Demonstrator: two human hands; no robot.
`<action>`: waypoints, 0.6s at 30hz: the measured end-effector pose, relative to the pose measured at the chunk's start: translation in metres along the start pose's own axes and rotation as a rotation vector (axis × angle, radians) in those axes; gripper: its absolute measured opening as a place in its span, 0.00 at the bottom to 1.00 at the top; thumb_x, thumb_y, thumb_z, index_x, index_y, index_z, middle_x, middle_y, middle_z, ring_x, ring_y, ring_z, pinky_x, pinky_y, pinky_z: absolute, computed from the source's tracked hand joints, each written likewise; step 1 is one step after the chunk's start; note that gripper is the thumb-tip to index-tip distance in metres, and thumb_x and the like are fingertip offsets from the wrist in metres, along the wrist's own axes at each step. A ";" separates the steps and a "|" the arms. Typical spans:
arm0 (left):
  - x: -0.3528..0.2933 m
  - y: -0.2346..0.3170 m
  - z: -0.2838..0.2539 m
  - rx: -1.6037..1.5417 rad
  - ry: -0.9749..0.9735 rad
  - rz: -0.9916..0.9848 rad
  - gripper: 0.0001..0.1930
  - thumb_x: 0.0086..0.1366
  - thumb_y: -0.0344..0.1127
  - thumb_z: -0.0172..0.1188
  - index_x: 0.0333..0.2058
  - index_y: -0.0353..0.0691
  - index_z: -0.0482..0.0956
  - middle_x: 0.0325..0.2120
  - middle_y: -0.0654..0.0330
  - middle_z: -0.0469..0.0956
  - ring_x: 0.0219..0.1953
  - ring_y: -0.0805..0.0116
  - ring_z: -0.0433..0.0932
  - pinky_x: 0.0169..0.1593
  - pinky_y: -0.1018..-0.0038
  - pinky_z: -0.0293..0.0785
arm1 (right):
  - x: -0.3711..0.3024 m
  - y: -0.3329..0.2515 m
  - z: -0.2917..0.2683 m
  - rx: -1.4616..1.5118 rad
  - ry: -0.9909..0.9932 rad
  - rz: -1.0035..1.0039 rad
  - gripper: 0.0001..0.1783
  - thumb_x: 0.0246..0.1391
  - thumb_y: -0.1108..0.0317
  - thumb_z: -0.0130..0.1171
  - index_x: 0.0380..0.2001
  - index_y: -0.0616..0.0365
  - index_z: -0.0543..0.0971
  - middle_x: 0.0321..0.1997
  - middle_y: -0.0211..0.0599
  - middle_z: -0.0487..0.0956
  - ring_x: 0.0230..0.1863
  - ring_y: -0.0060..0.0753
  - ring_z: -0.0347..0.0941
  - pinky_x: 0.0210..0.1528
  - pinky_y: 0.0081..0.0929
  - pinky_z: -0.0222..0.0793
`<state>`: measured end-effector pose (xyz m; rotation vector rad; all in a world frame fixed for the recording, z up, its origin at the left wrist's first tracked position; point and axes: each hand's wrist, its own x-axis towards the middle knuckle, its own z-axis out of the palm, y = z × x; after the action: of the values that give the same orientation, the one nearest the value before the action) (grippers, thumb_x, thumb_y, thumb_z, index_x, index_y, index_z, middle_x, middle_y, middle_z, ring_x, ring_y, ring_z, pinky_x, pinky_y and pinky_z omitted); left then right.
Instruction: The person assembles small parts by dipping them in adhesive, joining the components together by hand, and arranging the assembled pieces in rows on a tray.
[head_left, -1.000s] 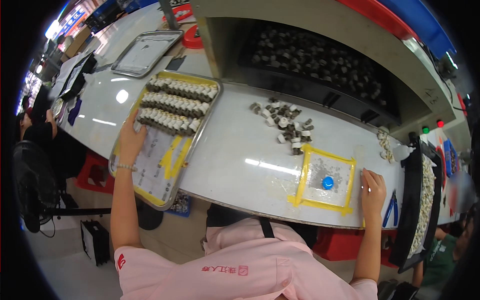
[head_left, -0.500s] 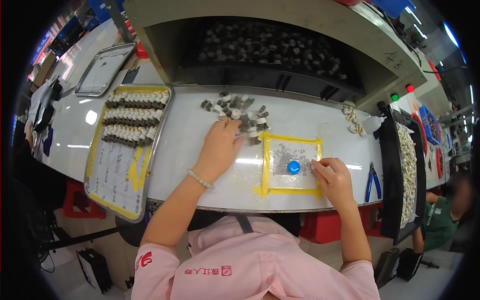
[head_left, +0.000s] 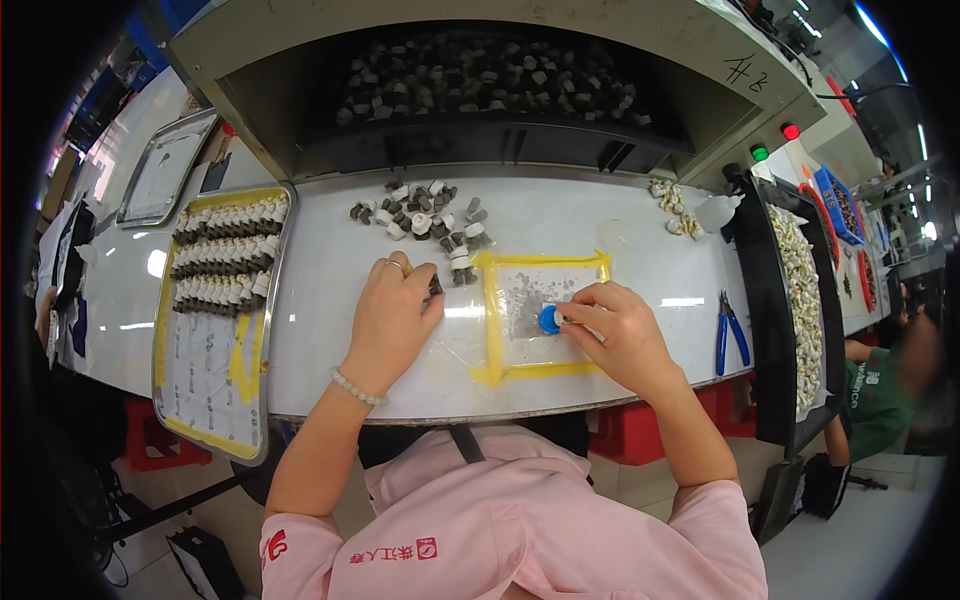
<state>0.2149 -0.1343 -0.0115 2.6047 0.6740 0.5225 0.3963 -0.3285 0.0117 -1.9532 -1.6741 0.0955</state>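
Observation:
My left hand [head_left: 392, 318] is closed on a small dark-grey part [head_left: 434, 288], whose end shows at the fingertips; the rest is hidden. It hovers just in front of a loose pile of small white-and-grey parts [head_left: 420, 222]. My right hand [head_left: 628, 338] pinches a small whitish piece [head_left: 563, 318] between thumb and fingers, right beside a round blue cap [head_left: 549, 319]. The cap sits inside a square of yellow tape [head_left: 493, 330] on the white table, among grey smudges.
To the left, a metal tray [head_left: 262, 390] holds rows of white-and-grey parts. Blue-handled pliers [head_left: 731, 335] lie at the right, near a black bin [head_left: 768, 380] of cream-coloured pieces. A squeeze bottle [head_left: 716, 212] and a dark bin [head_left: 480, 143] of parts stand behind. A co-worker in green [head_left: 872, 400] is at far right.
My left hand has drawn back from the pile toward me with a dark-grey part. My right hand has moved left from the square's right edge to the blue cap. The view has shifted slightly.

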 end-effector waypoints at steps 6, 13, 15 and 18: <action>-0.003 -0.001 0.004 0.050 -0.036 0.022 0.10 0.47 0.25 0.56 0.31 0.32 0.70 0.27 0.51 0.72 0.31 0.53 0.71 0.35 0.61 0.71 | 0.006 -0.002 0.005 -0.066 -0.045 -0.034 0.10 0.39 0.75 0.65 0.30 0.59 0.82 0.28 0.36 0.77 0.31 0.36 0.73 0.33 0.30 0.71; -0.014 0.007 -0.015 -0.482 -0.250 -0.319 0.12 0.53 0.24 0.54 0.39 0.31 0.72 0.30 0.52 0.75 0.29 0.66 0.74 0.33 0.75 0.73 | 0.010 -0.001 0.004 -0.044 -0.094 -0.001 0.08 0.41 0.74 0.64 0.30 0.60 0.82 0.29 0.36 0.77 0.31 0.36 0.73 0.34 0.29 0.72; -0.028 0.000 -0.007 -1.164 -0.242 -0.387 0.14 0.60 0.23 0.50 0.46 0.31 0.71 0.32 0.56 0.76 0.31 0.74 0.74 0.35 0.79 0.72 | 0.008 -0.003 0.001 0.024 -0.070 0.044 0.09 0.42 0.74 0.64 0.31 0.60 0.82 0.30 0.37 0.77 0.32 0.36 0.73 0.34 0.29 0.71; -0.043 0.004 0.001 -1.670 -0.332 -0.501 0.16 0.64 0.22 0.46 0.50 0.32 0.70 0.34 0.58 0.76 0.33 0.75 0.74 0.37 0.79 0.72 | 0.004 -0.002 0.002 0.109 -0.040 0.109 0.10 0.44 0.74 0.64 0.33 0.60 0.82 0.31 0.37 0.78 0.32 0.37 0.74 0.34 0.28 0.71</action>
<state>0.1816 -0.1600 -0.0216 0.8685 0.3977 0.2399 0.3951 -0.3236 0.0121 -1.9706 -1.5532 0.2632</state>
